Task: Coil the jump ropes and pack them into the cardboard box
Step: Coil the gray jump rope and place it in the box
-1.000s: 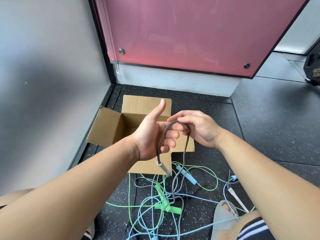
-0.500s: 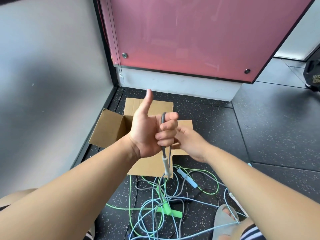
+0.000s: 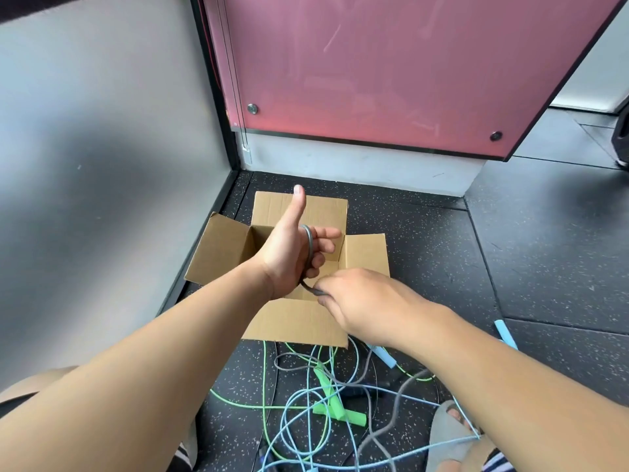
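Grey jump rope (image 3: pixel 310 248): looped round the left hand's fingers above the open box, its lower end running to the right hand.
Cardboard box (image 3: pixel 218 253): stood on the dark floor in the corner, all four flaps spread open, beneath both hands.
Left hand (image 3: pixel 289 260): thumb pointed up, fingers curled loosely round the grey loop.
Floor tangle (image 3: pixel 299 400): green, light-blue and grey ropes lay crossed just in front of the box's near flap, green handles (image 3: pixel 337 408) among them.
Right hand (image 3: pixel 371 301): knuckles up, fingertips pinched the grey rope just below the left hand.
Blue handle (image 3: pixel 507 335): lay on the floor, well right of the box.
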